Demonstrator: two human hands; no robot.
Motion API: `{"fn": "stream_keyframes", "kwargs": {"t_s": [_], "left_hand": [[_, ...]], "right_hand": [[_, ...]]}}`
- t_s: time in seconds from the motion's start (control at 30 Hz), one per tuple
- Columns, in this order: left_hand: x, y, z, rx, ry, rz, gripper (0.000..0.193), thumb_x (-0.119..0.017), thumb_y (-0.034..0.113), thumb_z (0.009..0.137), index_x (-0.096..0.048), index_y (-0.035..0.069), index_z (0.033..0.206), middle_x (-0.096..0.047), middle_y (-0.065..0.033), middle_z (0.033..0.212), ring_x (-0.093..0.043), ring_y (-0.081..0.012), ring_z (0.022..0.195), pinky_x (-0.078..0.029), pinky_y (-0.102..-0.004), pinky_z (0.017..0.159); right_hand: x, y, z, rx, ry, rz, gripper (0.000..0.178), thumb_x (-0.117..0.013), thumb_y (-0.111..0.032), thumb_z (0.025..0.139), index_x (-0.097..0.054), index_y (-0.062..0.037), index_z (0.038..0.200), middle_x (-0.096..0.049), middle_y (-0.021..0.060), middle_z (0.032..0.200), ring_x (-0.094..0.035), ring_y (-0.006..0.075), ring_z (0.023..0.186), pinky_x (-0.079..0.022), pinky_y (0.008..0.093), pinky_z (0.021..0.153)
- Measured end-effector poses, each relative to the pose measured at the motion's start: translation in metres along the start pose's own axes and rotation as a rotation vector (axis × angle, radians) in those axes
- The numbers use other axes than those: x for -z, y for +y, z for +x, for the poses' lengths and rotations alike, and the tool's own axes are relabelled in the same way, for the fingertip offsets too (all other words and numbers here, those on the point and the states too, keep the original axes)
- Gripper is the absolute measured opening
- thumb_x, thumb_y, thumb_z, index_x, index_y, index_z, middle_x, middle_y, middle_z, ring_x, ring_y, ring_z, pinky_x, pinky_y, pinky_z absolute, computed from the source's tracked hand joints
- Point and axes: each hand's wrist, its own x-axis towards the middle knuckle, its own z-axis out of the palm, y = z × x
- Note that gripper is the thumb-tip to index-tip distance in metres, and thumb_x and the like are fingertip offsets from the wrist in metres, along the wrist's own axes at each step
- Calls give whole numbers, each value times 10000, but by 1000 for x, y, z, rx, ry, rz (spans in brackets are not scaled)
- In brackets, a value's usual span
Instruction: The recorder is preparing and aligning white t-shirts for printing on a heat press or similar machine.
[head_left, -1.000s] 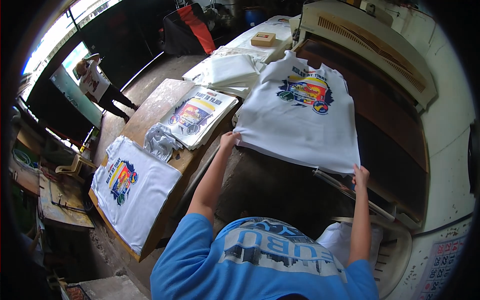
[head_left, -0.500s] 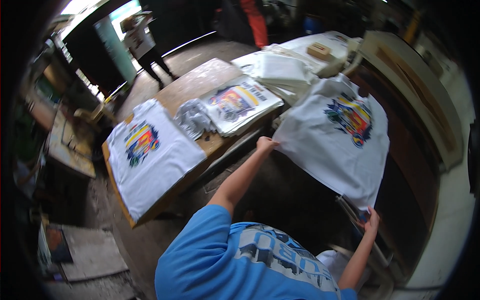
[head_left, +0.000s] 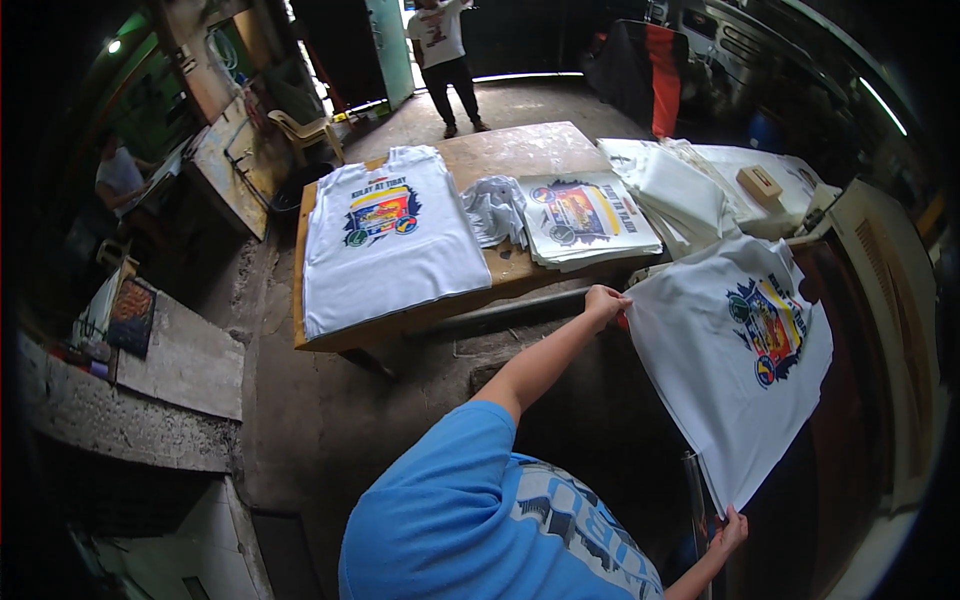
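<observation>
A white shirt (head_left: 700, 385) with a colourful print is stretched between my two hands at the right, beside a dark brown panel. My left hand (head_left: 606, 305) pinches one corner of its hem, near the table's front edge. Lower down, my right hand (head_left: 732, 530) grips the opposite hem corner. The shirt's far end, with the neckline, spreads toward the pale wooden frame. Another white printed shirt (head_left: 395, 275) lies flat on the left of the wooden table (head_left: 520, 150). Next to it are a crumpled grey-white cloth (head_left: 494, 210) and a stack of printed sheets (head_left: 595, 235).
White folded fabric (head_left: 685, 190) and a small tan block (head_left: 760, 185) lie on a second surface at the back right. A person (head_left: 440, 50) stands beyond the table, and another person (head_left: 120, 180) is at far left. A chair (head_left: 302, 133) stands behind the table.
My view has swung left, so the table and the held shirt appear farther right and lower. Both hands keep their hold on the shirt's corners.
</observation>
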Motion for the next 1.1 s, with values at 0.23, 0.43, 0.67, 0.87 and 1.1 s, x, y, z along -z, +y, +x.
{"fn": "stream_keyframes", "kwargs": {"t_s": [0.23, 0.43, 0.67, 0.87, 1.1], "left_hand": [[20, 45, -69, -29, -80, -119, 265, -725, 86, 671, -591, -6, 881, -605, -65, 758, -593, -138, 642, -522, -272, 580], [56, -22, -148, 219, -424, 107, 209, -701, 199, 722, -630, 37, 834, -562, -5, 672, -514, -84, 574, -448, -239, 513], [61, -55, -275, 469, -432, -181, 186, -682, 230, 740, -621, 60, 788, -547, 9, 694, -513, -78, 653, -447, -228, 600], [59, -30, -281, 272, -281, -143, 292, -630, 324, 775, -616, 73, 924, -588, -4, 837, -538, -104, 784, -447, -267, 713], [60, 40, -283, -66, -136, -286, 258, -591, 303, 810, -609, 64, 904, -596, -3, 825, -557, -92, 761, -459, -255, 705]], "right_hand": [[13, -32, 0, 102, 45, -266, 147, -621, 8, 700, -498, -7, 778, -547, 81, 703, -545, 185, 553, -445, 269, 410], [55, -35, 62, 12, -179, -896, 153, -604, -86, 748, -524, -8, 853, -543, 66, 727, -531, 151, 619, -440, 270, 466], [18, -120, -1, 201, -287, -1035, 283, -560, -233, 787, -580, 27, 896, -573, 99, 666, -528, 188, 548, -416, 307, 469], [22, -137, -32, 228, -369, -911, 256, -583, -169, 771, -584, 50, 902, -543, 80, 612, -444, 133, 450, -341, 267, 392], [31, -146, -50, 278, -390, -738, 191, -618, -127, 761, -590, 39, 851, -521, 28, 590, -420, 86, 467, -314, 230, 413]]}}
